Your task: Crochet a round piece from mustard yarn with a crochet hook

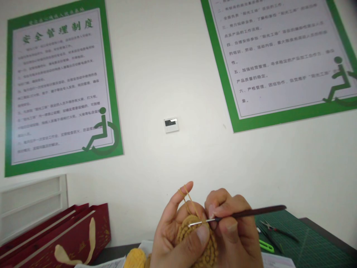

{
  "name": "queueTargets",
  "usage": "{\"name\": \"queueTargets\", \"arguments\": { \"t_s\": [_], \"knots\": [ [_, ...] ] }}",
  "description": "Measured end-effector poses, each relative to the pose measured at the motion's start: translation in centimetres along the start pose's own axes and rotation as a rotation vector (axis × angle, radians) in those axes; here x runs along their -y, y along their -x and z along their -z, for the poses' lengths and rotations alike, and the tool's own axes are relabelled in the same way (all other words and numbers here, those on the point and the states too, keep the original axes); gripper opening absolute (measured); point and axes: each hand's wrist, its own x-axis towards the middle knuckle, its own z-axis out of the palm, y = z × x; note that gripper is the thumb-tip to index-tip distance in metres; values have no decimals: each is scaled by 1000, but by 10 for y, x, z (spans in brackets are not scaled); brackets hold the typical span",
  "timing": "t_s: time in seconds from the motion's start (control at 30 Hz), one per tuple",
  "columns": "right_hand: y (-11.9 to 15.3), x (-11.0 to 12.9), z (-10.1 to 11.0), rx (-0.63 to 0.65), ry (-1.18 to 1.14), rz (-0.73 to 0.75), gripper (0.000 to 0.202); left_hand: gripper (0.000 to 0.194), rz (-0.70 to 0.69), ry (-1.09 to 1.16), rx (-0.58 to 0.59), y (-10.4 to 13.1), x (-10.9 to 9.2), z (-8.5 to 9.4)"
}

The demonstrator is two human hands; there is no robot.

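Observation:
My left hand [175, 230] pinches a round yellow crocheted piece [192, 242] between thumb and fingers, with a strand of yellow yarn [187, 196] looped over the raised index finger. My right hand [237, 232] grips a dark-handled crochet hook [251, 213]; its metal tip pokes into the top edge of the piece. A second yellow crocheted lump [135, 258] lies just left of my left hand at the bottom edge.
Red gift bags [55, 238] stand at the lower left against the wall. A green cutting mat [306, 242] on the right carries scissors [275, 229] and a bright green tool [266, 245]. Two green-framed posters [60, 85] and a small wall display [171, 124] hang above.

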Motion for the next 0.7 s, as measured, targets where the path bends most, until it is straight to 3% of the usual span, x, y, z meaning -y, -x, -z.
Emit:
{"name": "queueTargets", "arguments": {
  "t_s": [0.23, 0.53, 0.63, 0.7],
  "knots": [
    [-8, 7, 9, -8, -112, -199, 24, 76, 50, -4, 155, -5, 0, 10],
    [-8, 17, 11, 5, -94, -240, 27, 57, 89, 78, 310, -9, -2, 7],
    [-9, 22, 11, -47, -109, -370, 28, 46, 103, 90, 352, -10, -2, 7],
    [-12, 25, 10, -65, -119, -511, 32, 41, 67, 42, 320, -8, -2, 7]
  ]
}}
